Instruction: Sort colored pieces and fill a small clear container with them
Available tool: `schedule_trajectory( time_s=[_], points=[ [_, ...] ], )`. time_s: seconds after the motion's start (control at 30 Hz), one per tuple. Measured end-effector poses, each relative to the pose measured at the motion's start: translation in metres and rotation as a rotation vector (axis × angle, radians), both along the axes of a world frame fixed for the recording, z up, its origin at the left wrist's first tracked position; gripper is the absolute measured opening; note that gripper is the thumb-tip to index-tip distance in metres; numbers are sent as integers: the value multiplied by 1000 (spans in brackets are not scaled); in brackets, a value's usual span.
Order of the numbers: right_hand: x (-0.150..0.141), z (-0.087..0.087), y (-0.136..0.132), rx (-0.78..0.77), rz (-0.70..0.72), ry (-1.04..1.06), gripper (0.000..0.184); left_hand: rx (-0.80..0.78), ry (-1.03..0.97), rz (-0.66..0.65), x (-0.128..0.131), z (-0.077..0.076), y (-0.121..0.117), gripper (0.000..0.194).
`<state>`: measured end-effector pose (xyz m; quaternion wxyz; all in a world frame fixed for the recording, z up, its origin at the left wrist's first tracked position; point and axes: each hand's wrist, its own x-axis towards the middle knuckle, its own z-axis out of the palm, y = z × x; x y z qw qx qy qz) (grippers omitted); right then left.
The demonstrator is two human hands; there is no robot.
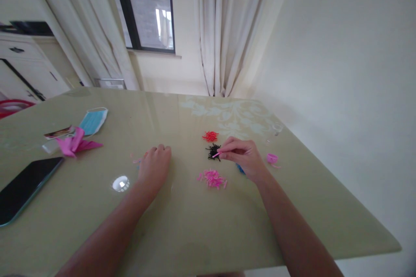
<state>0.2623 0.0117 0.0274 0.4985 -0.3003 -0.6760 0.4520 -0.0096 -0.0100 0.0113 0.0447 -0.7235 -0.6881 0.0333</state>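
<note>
My right hand (243, 156) pinches a short pink strand (216, 154) between thumb and fingertips, just over a pile of black strands (213, 151). A pile of red strands (210, 136) lies behind the black one, and a pile of pink strands (213, 178) in front of it. Some blue pieces (240, 169) show partly beneath my right hand. On the left, my left hand (155, 164) rests on the table with its fingers curled under. Thin pink string (135, 161) and bits of orange and blue stick out beside its thumb; what the fingers hold is hidden.
A pink coil of string (272, 159) lies right of my right hand. To the left are a phone (29, 186), a folded pink paper shape (75, 143), a blue face mask (94, 121) and a shiny round reflection (121, 184). The table (195, 225) meets a wall on the right.
</note>
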Motion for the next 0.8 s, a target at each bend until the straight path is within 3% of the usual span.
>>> schedule_trajectory(
  time_s=[0.23, 0.3, 0.4, 0.47, 0.53, 0.63, 0.8],
  points=[
    [3, -5, 6, -38, -27, 32, 14, 40, -188, -2, -11, -10, 12, 35],
    [4, -7, 8, -53, -43, 43, 14, 134, -402, -50, -13, -16, 18, 30],
    [6, -7, 9, -60, -46, 18, 15, 180, -931, -202, -7, -21, 22, 21],
    [7, -9, 10, -49, -15, -84, 17, 115, -1270, -263, 3, -19, 19, 25],
    [8, -14, 11, -41, 49, -244, 17, 54, -1468, -262, 15, -15, 13, 34],
    [5, -27, 14, 28, 101, -476, 11, 17, -1613, -230, 27, -10, 5, 39],
    [2, -40, 16, 169, 136, -710, 10, 9, -1742, -225, 36, -11, 0, 26]
  ],
)
